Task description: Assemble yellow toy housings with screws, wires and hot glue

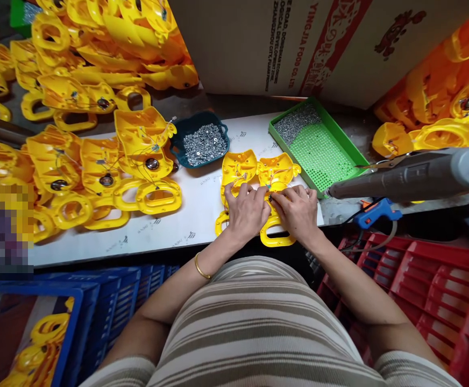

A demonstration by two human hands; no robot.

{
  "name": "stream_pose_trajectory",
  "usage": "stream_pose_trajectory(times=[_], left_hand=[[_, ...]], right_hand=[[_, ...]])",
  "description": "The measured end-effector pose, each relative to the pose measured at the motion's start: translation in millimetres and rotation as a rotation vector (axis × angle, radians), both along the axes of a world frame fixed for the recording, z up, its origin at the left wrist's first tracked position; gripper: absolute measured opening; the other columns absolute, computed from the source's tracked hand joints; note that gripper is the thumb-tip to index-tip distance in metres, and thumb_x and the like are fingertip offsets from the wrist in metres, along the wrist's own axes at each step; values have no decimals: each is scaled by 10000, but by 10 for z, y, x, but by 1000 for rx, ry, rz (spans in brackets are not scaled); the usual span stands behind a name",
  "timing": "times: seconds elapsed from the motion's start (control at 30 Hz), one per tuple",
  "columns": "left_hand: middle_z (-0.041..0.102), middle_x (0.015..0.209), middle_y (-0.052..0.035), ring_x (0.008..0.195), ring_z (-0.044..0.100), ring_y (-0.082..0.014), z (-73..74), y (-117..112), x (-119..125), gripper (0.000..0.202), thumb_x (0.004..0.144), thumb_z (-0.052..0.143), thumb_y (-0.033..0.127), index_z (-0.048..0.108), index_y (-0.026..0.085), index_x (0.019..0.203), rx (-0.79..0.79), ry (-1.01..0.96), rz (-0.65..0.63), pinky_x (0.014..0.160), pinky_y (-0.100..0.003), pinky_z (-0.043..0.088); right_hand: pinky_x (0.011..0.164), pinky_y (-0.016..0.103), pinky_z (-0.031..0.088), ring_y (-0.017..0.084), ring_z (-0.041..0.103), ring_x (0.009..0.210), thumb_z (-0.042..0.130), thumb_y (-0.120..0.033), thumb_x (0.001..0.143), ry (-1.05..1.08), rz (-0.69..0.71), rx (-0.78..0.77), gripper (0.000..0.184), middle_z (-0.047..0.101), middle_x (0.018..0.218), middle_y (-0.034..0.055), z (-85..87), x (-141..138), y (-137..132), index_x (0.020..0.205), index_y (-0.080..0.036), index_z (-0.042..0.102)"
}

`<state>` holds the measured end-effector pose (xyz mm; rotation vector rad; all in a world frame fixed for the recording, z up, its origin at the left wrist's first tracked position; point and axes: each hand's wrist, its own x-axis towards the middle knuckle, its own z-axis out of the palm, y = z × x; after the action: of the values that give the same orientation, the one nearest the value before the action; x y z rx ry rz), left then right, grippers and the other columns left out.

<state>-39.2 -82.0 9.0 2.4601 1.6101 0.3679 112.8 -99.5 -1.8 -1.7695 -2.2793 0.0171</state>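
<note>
Two open yellow plastic shells with loop handles lie side by side on the white-covered table in front of me, thin wires inside them. My left hand rests over the left shell, its fingers bent and its fingertips reaching the inner edge of the right shell. Curled over the right shell's middle, above its handle, is my right hand, thumb and fingers close together by a small dark part. The two hands nearly meet. My fingers hide most of what they press or grip there.
Behind the shells stand a dark bowl of screws and a green basket with small metal pieces. More yellow shells are lined up at left. A grey electric screwdriver, a blue glue gun, red crates and a carton stand around.
</note>
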Motion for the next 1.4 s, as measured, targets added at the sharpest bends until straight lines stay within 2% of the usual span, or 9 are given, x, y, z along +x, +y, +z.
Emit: stream_pose_trajectory(times=[0.2, 0.47, 0.83, 0.93, 1.03, 1.1, 1.17, 1.3, 1.4], left_hand=[[739, 889, -84, 1069, 546, -330, 85, 56, 7, 246, 914, 544, 333, 653, 230, 1110, -31, 42, -39, 990, -576, 236], [658, 1041, -112, 1079, 512, -332, 160, 121, 37, 202, 881, 612, 364, 679, 215, 1001, -21, 133, -52, 927, -538, 302], [619, 1059, -112, 1073, 493, -312, 135, 184, 81, 158, 870, 645, 340, 690, 197, 921, -68, 126, -109, 941, -541, 306], [618, 1051, -120, 1065, 492, -314, 134, 210, 75, 163, 876, 632, 343, 695, 196, 903, -65, 128, -121, 946, -549, 305], [620, 1009, -113, 1055, 492, -316, 131, 231, 54, 174, 862, 645, 356, 704, 205, 927, -72, 132, -126, 940, -548, 315], [618, 992, -109, 1048, 491, -319, 127, 236, 39, 193, 848, 659, 368, 708, 206, 940, -79, 128, -126, 941, -555, 316], [616, 991, -109, 1043, 489, -323, 120, 236, 30, 198, 841, 663, 374, 710, 203, 929, -77, 129, -127, 946, -563, 315], [620, 997, -109, 1038, 487, -323, 107, 236, 27, 191, 855, 640, 382, 707, 209, 899, -53, 145, -134, 950, -565, 317], [626, 985, -106, 1037, 491, -325, 106, 233, 31, 204, 847, 653, 388, 709, 205, 915, -44, 145, -135, 958, -572, 314]], right_hand=[[750, 362, 293, 221, 475, 899, 552, -285, 929, 103, 112, 2, 219, 707, 939, 61, -105, 162, 13, 1067, -214, 706], [780, 370, 274, 216, 436, 913, 571, -341, 918, 109, -20, 151, 198, 664, 985, 63, -130, 170, -63, 995, -255, 732], [769, 366, 220, 194, 438, 875, 513, -292, 949, 67, -30, -51, 236, 637, 892, 40, -95, 124, 1, 906, -263, 743], [746, 364, 250, 198, 471, 871, 518, -283, 943, 89, -15, -77, 226, 644, 899, 53, -89, 125, 11, 927, -250, 741], [761, 352, 343, 198, 529, 904, 512, -260, 937, 274, 15, -9, 225, 653, 948, 69, -77, 189, -89, 1000, -234, 726], [775, 339, 418, 190, 569, 920, 499, -239, 936, 471, -81, 96, 242, 648, 969, 81, -66, 256, -247, 1066, -218, 703], [741, 323, 463, 176, 596, 857, 502, -235, 930, 629, -262, 146, 251, 645, 927, 76, -64, 319, -442, 1098, -206, 686], [573, 278, 457, 121, 537, 590, 528, -322, 915, 792, -481, -54, 249, 628, 781, 30, -118, 352, -703, 1041, -195, 701], [510, 249, 449, 99, 530, 536, 552, -397, 888, 892, -560, -160, 311, 635, 785, 25, -191, 313, -669, 1069, -185, 690]])
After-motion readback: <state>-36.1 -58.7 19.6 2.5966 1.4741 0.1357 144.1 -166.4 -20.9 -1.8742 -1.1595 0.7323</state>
